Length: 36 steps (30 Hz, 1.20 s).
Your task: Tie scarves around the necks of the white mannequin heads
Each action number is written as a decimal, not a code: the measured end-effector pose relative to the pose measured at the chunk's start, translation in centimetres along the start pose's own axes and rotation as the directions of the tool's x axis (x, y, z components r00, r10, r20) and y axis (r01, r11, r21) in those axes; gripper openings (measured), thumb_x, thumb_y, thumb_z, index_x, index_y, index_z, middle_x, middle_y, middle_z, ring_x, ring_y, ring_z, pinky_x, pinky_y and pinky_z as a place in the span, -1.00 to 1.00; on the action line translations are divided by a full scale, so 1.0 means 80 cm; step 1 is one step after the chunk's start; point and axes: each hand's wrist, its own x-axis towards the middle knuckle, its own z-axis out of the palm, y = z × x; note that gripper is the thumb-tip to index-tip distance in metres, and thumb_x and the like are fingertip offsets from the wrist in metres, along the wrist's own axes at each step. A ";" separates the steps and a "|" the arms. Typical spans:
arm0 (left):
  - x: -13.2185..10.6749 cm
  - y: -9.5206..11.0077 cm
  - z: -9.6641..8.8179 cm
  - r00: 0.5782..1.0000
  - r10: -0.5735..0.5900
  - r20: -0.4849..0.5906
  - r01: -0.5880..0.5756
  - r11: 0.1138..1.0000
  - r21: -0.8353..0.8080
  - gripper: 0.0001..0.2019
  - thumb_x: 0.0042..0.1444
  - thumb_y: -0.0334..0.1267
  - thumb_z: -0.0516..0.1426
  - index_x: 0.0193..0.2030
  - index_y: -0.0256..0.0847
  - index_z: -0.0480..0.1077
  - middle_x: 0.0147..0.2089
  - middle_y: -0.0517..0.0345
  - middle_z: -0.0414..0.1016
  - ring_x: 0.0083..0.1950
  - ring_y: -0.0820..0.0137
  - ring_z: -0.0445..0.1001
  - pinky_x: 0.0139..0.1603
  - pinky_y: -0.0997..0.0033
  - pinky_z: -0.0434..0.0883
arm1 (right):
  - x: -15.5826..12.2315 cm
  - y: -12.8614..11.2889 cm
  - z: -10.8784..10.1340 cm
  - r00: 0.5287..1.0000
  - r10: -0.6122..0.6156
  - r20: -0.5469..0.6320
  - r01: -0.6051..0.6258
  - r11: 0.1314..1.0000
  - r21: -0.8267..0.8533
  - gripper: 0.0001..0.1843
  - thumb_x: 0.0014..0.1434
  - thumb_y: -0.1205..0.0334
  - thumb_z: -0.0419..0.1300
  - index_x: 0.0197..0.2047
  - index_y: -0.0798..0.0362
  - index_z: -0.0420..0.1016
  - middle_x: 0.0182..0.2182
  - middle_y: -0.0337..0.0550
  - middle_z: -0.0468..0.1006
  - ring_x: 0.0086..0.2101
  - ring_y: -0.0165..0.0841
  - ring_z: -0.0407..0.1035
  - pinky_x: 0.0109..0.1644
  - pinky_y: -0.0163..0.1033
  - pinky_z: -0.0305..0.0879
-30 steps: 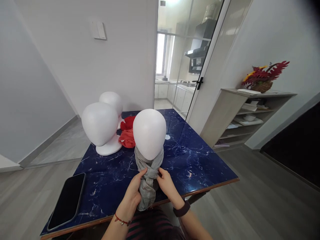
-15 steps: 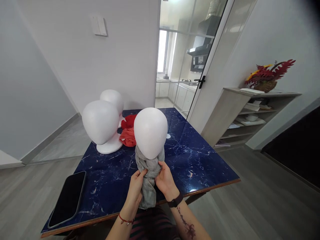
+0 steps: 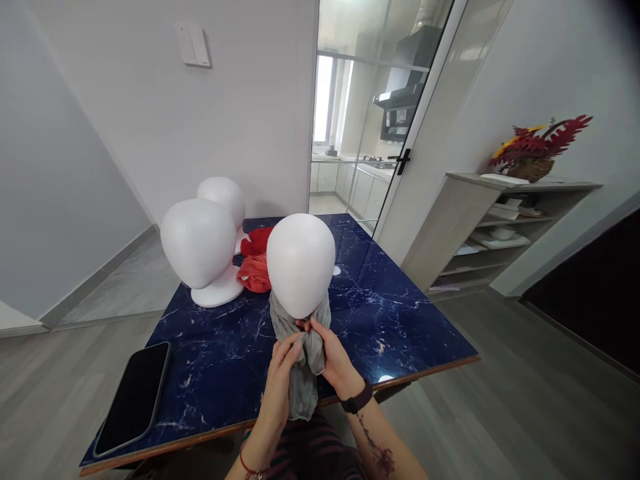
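A white foam mannequin head (image 3: 301, 262) stands near the front edge of the dark blue marble table (image 3: 400, 313). A grey scarf (image 3: 304, 383) is wrapped round its neck and hangs down in front. My left hand (image 3: 281, 373) grips the scarf from the left, fingers closed on the cloth. My right hand (image 3: 334, 357) pinches the scarf just under the head's chin, fingers closed on a fold. Both hands meet at the scarf's knot.
Two more white foam heads (image 3: 200, 247) stand at the back left, with red and orange cloths (image 3: 255, 267) beside them. A black phone (image 3: 133, 399) lies at the table's front left corner. A shelf unit (image 3: 480, 227) with a flower basket stands on the right; a glass door is behind.
Both hands have risen along the scarf towards the head's chin and come closer together. My right hand's fingers now pinch the cloth right under the head.
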 end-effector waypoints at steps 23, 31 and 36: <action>0.013 -0.019 -0.022 0.974 0.224 -0.042 -0.194 0.911 0.363 -0.86 -0.11 -0.22 0.18 -0.37 -0.18 0.42 -0.17 0.10 0.43 -0.06 0.25 0.37 0.01 0.31 0.25 | 0.008 -0.038 -0.032 0.951 -0.310 0.014 0.231 0.676 -0.700 -0.77 0.02 0.09 0.19 -0.34 0.08 0.48 -0.52 -0.24 0.44 -0.54 -0.44 0.31 -0.48 -0.35 0.18; 0.018 -0.022 -0.039 0.985 0.120 -0.124 -0.073 0.941 0.329 -0.82 -0.17 -0.24 0.17 -0.37 -0.22 0.39 -0.43 0.22 0.38 -0.44 0.46 0.30 -0.37 0.49 0.23 | 0.071 -0.112 -0.021 0.894 -0.411 -0.181 0.387 0.910 -0.150 -0.80 -0.14 0.25 0.32 -0.41 0.08 0.40 -0.47 -0.29 0.48 -0.45 -0.48 0.38 -0.34 -0.39 0.31; 0.016 -0.017 -0.046 0.973 -0.042 -0.226 0.082 0.982 0.169 -0.65 -0.29 -0.19 0.24 -0.28 -0.25 0.43 -0.47 0.15 0.46 -0.48 0.41 0.38 -0.42 0.43 0.28 | 0.090 -0.134 -0.015 0.824 -0.525 -0.213 0.513 0.851 -0.109 -0.87 -0.07 0.30 0.25 -0.41 0.08 0.37 -0.47 -0.29 0.45 -0.44 -0.50 0.35 -0.27 -0.37 0.30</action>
